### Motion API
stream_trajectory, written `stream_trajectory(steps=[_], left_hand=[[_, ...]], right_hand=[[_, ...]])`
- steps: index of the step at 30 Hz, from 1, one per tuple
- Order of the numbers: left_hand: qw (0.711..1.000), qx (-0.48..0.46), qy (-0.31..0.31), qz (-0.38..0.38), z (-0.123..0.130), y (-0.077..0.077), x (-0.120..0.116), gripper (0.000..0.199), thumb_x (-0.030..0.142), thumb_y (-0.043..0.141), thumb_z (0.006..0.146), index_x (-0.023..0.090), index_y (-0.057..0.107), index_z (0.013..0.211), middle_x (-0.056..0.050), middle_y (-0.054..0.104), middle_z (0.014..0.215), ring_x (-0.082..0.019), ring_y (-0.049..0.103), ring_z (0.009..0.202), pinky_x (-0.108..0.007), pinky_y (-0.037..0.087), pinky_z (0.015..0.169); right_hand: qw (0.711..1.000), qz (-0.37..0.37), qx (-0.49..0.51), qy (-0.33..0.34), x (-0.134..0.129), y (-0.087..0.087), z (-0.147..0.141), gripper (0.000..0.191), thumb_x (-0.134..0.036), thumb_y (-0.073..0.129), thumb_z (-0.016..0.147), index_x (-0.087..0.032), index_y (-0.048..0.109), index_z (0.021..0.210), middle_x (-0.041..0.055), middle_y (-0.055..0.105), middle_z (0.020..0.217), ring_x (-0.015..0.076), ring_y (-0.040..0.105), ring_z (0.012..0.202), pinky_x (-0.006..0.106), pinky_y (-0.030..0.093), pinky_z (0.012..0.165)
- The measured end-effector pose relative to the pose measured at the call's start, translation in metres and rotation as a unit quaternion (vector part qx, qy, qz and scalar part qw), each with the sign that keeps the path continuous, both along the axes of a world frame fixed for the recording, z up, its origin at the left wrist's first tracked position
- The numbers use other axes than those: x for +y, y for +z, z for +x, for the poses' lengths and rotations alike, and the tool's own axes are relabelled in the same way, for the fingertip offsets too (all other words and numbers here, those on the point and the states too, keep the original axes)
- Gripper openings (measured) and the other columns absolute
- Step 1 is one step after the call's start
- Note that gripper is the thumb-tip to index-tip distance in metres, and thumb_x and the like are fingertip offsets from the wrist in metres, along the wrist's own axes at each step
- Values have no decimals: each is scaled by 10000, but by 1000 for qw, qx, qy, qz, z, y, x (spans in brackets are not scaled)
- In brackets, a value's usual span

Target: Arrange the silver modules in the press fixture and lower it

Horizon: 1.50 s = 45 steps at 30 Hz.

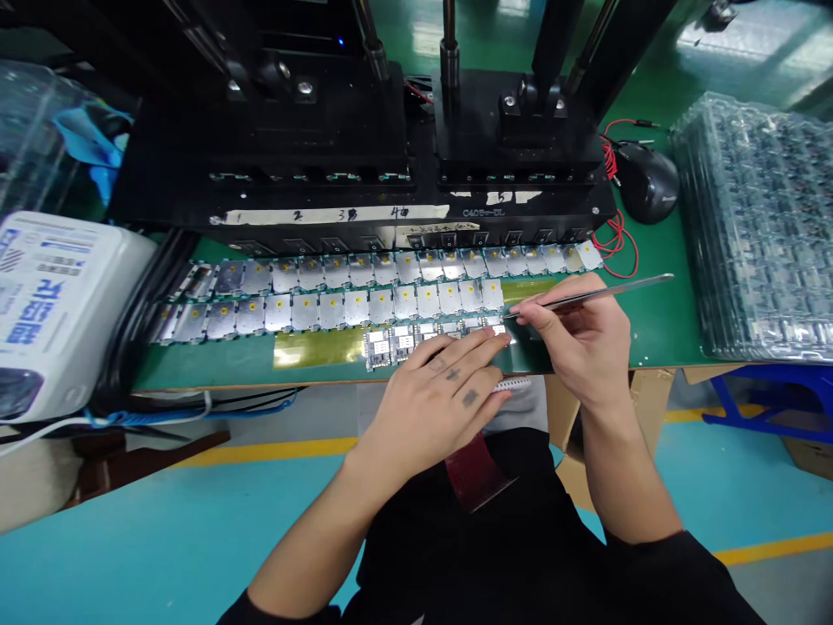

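My right hand grips metal tweezers, their tip at the right end of the front row of small circuit boards. Over that row lies my left hand, fingers pressed together and fingertips at the rightmost board. A white strip with small holes shows beneath its fingers, and a dark red sheet hangs below; how they are held is hidden. Two longer rows of boards with silver shields and yellow dots run behind. Yellow-green tape shows left of the front row.
A black test fixture stands behind the boards. To the right are a black mouse, red wires and stacked clear trays. A white device and black cables sit at the left.
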<state>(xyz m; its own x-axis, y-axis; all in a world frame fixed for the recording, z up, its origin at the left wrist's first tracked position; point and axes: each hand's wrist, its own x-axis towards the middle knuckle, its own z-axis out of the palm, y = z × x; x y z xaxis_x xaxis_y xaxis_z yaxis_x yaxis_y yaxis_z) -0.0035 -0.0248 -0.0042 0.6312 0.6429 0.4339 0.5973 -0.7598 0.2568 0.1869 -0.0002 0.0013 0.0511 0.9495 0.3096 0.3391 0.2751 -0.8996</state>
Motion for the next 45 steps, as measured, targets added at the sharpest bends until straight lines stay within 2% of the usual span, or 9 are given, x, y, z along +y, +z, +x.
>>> stream_trajectory(steps=[6, 9, 15, 19, 23, 28, 34, 40, 45], left_hand=[[1000, -8, -5, -9, -1, -1, 1, 203, 312, 525, 996, 191, 680, 946, -44, 695, 1276, -191, 637, 1195, -374, 471, 956], [999, -41, -24, -24, -7, -1, 2, 157, 306, 565, 976, 187, 665, 957, -70, 681, 1294, -221, 594, 1259, -397, 475, 971], [963, -268, -5, -31, -13, -2, -8, 127, 298, 640, 933, 211, 665, 1023, -42, 747, 974, -199, 659, 963, -386, 540, 847], [919, -386, -3, -83, 4, 0, -13, 168, 355, 580, 976, 237, 656, 1066, -24, 730, 894, -168, 664, 817, -374, 541, 772], [919, -361, -34, -156, 8, 1, -17, 253, 330, 636, 945, 222, 624, 1174, -69, 708, 1095, -201, 653, 1011, -413, 527, 882], [923, -360, 10, -134, -22, -6, -30, 299, 69, 628, 882, 212, 645, 1144, -64, 710, 1066, -195, 657, 981, -392, 539, 854], [931, -338, 73, -120, -59, -16, -47, 272, 27, 610, 861, 217, 675, 1044, -55, 722, 973, -203, 675, 901, -396, 562, 778], [940, -313, 123, -60, -83, -21, -53, 265, 32, 622, 845, 225, 673, 1019, -44, 728, 928, -204, 682, 857, -395, 562, 756], [981, -108, 159, 33, -90, -13, -31, 324, 120, 680, 850, 251, 637, 1143, -75, 719, 1069, -270, 645, 1009, -469, 504, 899]], right_hand=[[1000, -3, 20, -7, 3, -2, -2, 83, -259, 704, 879, -233, 625, 884, -34, 655, 832, 89, 678, 716, 229, 570, 626], [991, 100, 88, -16, -1, 2, -4, 52, -252, 622, 934, -228, 580, 916, -15, 602, 845, 115, 673, 777, 299, 588, 730], [975, 93, 176, 97, -46, 1, -8, 199, -345, 560, 964, -223, 420, 895, 50, 573, 1065, 236, 646, 1114, 458, 566, 942], [990, 22, 36, 138, -73, 0, 2, 277, -138, 657, 859, -235, 399, 888, 22, 647, 1059, 129, 673, 913, 265, 574, 742], [985, -10, -171, 27, -62, 37, 49, 233, -187, 598, 870, -217, 389, 772, 8, 664, 847, 102, 610, 700, 235, 473, 590], [867, -41, -458, -190, 10, 94, 113, 283, -235, 723, 756, -168, 448, 754, -5, 629, 725, 87, 572, 639, 255, 369, 607], [823, -171, -529, -120, 94, 88, 129, 630, -464, 138, 747, 19, 542, 729, 149, 661, 1055, 324, 599, 1114, 462, 323, 703], [782, -185, -535, -259, 82, 90, 161, 705, -637, 306, 816, -11, 501, 559, 253, 654, 1086, 348, 600, 1165, 455, 332, 695], [689, -164, -617, -342, 56, 63, 213, 273, -253, 649, 884, -31, 629, 726, 355, 660, 1036, 336, 656, 1105, 437, 333, 701]])
